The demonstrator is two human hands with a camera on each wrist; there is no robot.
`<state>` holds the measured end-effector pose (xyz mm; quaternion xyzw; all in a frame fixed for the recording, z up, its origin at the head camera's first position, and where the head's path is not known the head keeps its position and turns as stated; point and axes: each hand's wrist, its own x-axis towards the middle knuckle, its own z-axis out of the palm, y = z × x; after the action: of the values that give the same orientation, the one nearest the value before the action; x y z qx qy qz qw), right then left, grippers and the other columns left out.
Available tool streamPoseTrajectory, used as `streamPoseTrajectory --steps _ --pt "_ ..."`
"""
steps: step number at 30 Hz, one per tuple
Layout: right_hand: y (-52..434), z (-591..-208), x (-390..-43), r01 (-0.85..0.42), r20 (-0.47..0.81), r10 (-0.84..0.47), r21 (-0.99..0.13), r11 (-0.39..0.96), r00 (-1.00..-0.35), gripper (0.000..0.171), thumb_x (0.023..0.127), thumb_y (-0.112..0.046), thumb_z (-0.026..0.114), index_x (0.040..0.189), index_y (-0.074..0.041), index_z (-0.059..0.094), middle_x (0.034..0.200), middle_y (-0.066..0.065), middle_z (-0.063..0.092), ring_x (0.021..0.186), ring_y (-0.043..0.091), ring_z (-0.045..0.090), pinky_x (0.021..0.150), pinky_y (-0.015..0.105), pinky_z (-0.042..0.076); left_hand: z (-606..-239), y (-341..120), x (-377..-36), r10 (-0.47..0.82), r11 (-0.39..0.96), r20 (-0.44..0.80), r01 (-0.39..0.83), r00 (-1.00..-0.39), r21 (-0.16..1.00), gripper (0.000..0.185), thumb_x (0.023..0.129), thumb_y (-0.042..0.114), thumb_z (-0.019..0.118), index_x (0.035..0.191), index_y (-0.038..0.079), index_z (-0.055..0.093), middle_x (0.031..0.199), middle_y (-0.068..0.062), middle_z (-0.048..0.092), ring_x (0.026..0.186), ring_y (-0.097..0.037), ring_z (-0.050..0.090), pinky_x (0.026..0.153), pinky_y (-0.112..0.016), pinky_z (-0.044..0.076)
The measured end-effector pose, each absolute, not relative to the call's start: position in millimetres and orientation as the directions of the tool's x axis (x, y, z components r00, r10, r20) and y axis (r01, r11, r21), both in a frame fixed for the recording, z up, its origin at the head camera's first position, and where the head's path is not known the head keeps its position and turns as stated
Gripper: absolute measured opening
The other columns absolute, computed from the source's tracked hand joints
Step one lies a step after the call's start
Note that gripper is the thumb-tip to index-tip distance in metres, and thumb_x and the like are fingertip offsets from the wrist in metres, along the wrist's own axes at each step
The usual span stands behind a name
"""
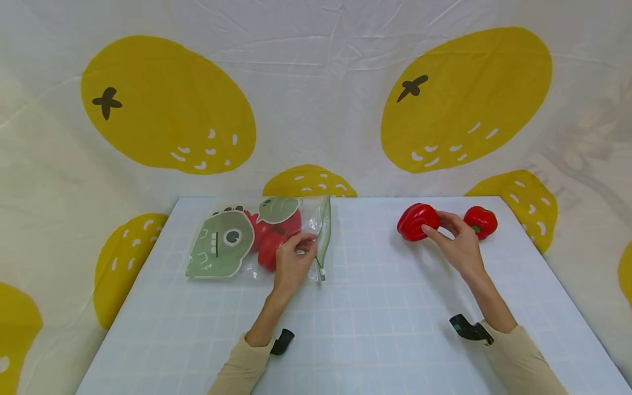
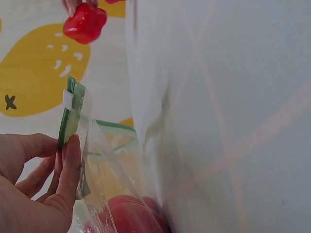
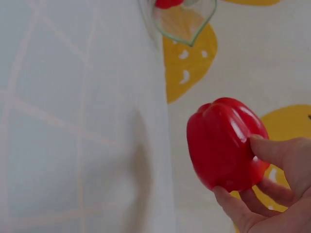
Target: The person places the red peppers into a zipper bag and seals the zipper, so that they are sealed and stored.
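Note:
In the head view, a clear zip bag (image 1: 252, 272) with green dinosaur print lies at the table's left, with several red peppers (image 1: 270, 251) inside. My left hand (image 1: 292, 263) pinches the bag near its green zip edge (image 2: 64, 124), between thumb and fingers. The left wrist view shows the mouth spread apart there, with a white slider (image 2: 68, 100) on the strip. Above the table on the right, my right hand (image 1: 461, 246) holds a red bell pepper (image 1: 417, 222) by thumb and fingertips. Its shadow falls on the table in the right wrist view.
Another red bell pepper (image 1: 480, 222) with a green stem sits on the table just beyond my right hand. The pale checked table (image 1: 365, 329) ends at a back edge against a white cloth (image 1: 316, 109) printed with yellow fruit.

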<state>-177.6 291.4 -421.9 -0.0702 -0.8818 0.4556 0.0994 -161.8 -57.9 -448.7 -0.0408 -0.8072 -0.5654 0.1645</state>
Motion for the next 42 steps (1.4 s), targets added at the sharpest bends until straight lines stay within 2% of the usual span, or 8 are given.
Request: streamPoseTrajectory --steps 5,17,25,28,34,42 --pt "279 -423 -184 0.012 0.124 0.203 -0.827 0.562 -0.971 0.070 0.082 -0.045 0.069 0.139 -0.014 0.044 0.137 0.008 0.050 0.124 0.027 0.048 0.090 0.040 0.049 -450 -58 -163 -0.120 0.357 0.305 0.246 -0.945 0.901 0.014 0.085 0.010 0.070 0.098 0.010 0.072 0.085 -0.001 0.069 0.075 -0.012 0.064 0.067 -0.023 0.056" --pt "251 -429 -198 -0.041 0.136 0.165 -0.876 0.480 -0.977 0.067 0.081 -0.046 0.070 0.137 -0.018 0.047 0.136 0.003 0.051 0.124 0.023 0.048 0.090 0.037 0.049 -450 -58 -162 -0.122 0.354 0.308 0.249 -0.943 0.902 0.013 0.085 0.009 0.070 0.098 0.010 0.072 0.085 -0.001 0.069 0.075 -0.012 0.065 0.067 -0.024 0.056" --pt "231 -432 -206 -0.098 0.168 0.135 -0.903 0.419 -0.976 0.062 0.081 -0.042 0.071 0.134 -0.019 0.050 0.132 -0.001 0.053 0.120 0.016 0.050 0.089 0.030 0.050 -450 -58 -163 -0.119 0.363 0.283 0.224 -0.952 0.904 0.015 0.085 0.012 0.071 0.099 0.012 0.072 0.087 0.000 0.069 0.077 -0.012 0.065 0.068 -0.022 0.055" --pt "222 -427 -207 -0.111 0.169 0.118 -0.916 0.386 -0.979 0.059 0.082 -0.035 0.072 0.134 -0.016 0.050 0.132 0.001 0.054 0.120 0.018 0.050 0.088 0.030 0.050 -450 -58 -163 -0.117 0.367 0.280 0.220 -0.953 0.904 0.015 0.085 0.012 0.071 0.099 0.012 0.072 0.087 0.001 0.069 0.077 -0.011 0.065 0.068 -0.021 0.055" --pt "196 -406 -201 -0.144 0.183 0.086 -0.930 0.340 -0.979 0.053 0.086 -0.017 0.071 0.133 -0.003 0.049 0.131 0.014 0.053 0.120 0.029 0.050 0.089 0.036 0.050 -450 -58 -162 -0.114 0.367 0.287 0.228 -0.951 0.902 0.015 0.085 0.012 0.071 0.099 0.010 0.071 0.088 -0.001 0.070 0.078 -0.012 0.065 0.069 -0.021 0.055" --pt "178 -404 -203 -0.167 0.192 0.058 -0.940 0.299 -0.980 0.051 0.086 -0.014 0.070 0.130 -0.001 0.050 0.130 0.015 0.054 0.119 0.028 0.052 0.088 0.034 0.050 -450 -57 -163 -0.111 0.367 0.293 0.234 -0.950 0.900 0.015 0.085 0.012 0.071 0.099 0.009 0.071 0.088 -0.001 0.070 0.077 -0.011 0.064 0.069 -0.021 0.055"
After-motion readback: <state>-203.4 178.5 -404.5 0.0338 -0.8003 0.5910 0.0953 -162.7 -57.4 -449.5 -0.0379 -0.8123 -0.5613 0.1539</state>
